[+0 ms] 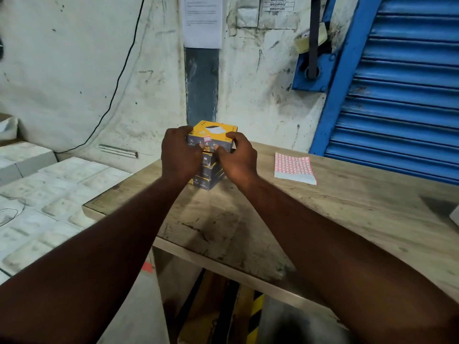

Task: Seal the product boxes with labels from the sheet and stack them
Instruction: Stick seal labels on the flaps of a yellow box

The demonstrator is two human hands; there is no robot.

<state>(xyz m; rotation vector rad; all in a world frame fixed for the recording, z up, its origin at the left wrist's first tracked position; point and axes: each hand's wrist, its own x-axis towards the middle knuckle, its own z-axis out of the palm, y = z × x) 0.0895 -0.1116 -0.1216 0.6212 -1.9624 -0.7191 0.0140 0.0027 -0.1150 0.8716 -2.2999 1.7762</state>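
Observation:
A stack of yellow and dark grey product boxes (207,178) stands on the wooden table (323,209) near its far edge. The top box (213,130) has a yellow lid and a small red-edged label on its front face. My left hand (180,155) grips the top box from the left, fingers curled round its corner. My right hand (237,157) grips it from the right, thumb on the lid edge. Both hands hide the middle of the stack. The label sheet (294,168), white with rows of red-edged labels, lies flat to the right of the stack.
Light moulded trays (49,202) lie side by side on a lower surface to the left. A dirty white wall with a black cable (119,80) stands behind the table. A blue roller shutter (402,83) closes the right side. A grey object (454,214) pokes in at the right edge.

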